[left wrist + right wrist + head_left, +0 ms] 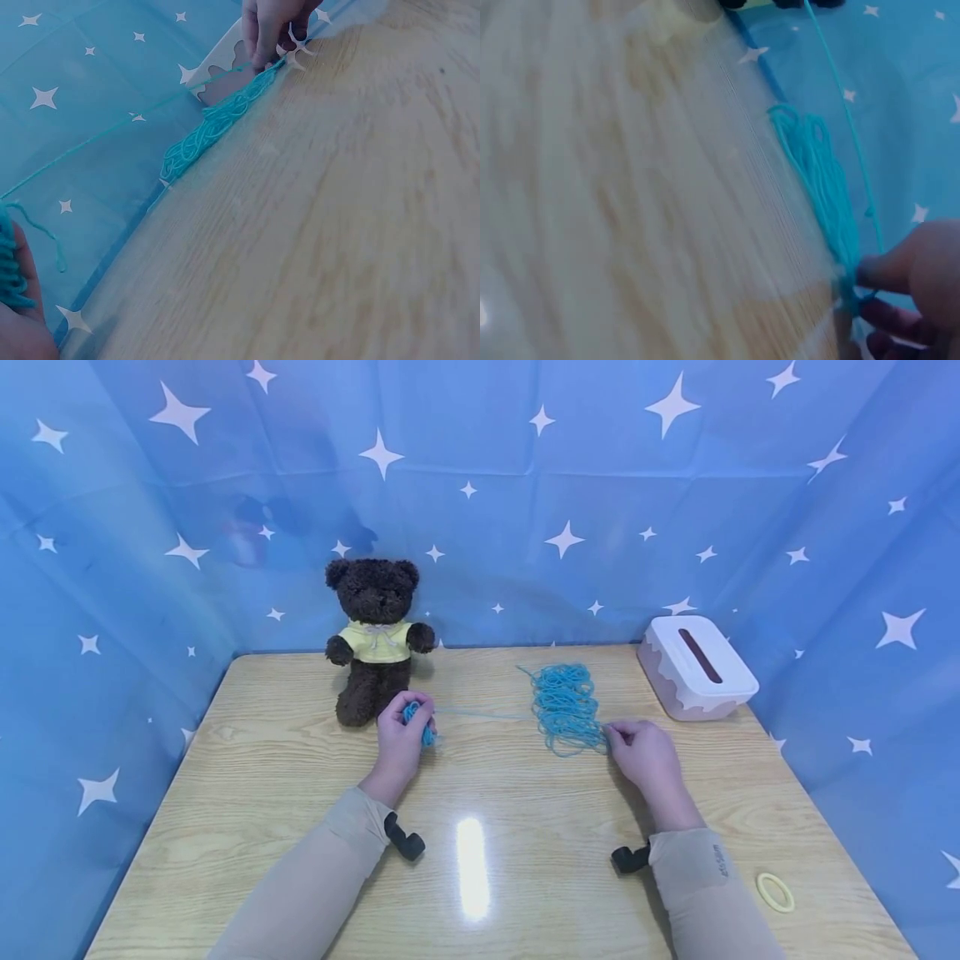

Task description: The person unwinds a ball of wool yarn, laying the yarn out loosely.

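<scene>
My left hand [400, 739] holds a small wound bundle of turquoise yarn [428, 735], just in front of the teddy bear's feet. In the left wrist view the bundle's coils [10, 262] lie against the hand, and a short loose tail hangs beside them. A thin strand [480, 714] runs taut from the bundle to the right. On the table, a loose looped heap of the same yarn [564, 702] spreads between the two hands. At the heap's right edge my right hand [645, 756] pinches yarn between thumb and fingers, seen closer in the right wrist view [937, 277].
A dark brown teddy bear [372, 602] in a yellow top stands at the back left. The white-lidded tissue box [693, 668] sits at the back right. Near the front right lies a pale yellow ring [775, 893]. Starry blue curtains [480, 485] surround the wooden table [247, 827].
</scene>
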Available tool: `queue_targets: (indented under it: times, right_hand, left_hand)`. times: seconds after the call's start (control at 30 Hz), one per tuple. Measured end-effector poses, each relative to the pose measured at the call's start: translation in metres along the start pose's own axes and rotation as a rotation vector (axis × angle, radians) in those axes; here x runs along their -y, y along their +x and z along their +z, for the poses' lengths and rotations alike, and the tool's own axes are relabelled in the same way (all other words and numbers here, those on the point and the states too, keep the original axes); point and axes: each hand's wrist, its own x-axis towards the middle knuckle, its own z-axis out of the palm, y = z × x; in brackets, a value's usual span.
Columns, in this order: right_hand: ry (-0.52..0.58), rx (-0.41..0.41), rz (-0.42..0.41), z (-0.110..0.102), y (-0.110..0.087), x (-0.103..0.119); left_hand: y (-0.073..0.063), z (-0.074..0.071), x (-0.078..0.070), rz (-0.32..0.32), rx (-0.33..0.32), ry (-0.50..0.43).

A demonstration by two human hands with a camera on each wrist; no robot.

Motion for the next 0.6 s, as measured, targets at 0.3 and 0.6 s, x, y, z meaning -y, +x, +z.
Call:
queue_targets:
  times: [0.3, 0.6]
  right_hand:
    - [0.027, -0.05, -0.081, 0.007, -0.006, 0.018]
    - [0.018, 0.178, -0.269, 0.023, -0.015, 0.049]
  left_hand:
    - [-0.002, 0.0, -0.003, -0.034, 0.042, 0.02]
    - [-0.002, 0.0, -0.003, -0.035, 0.045, 0.029]
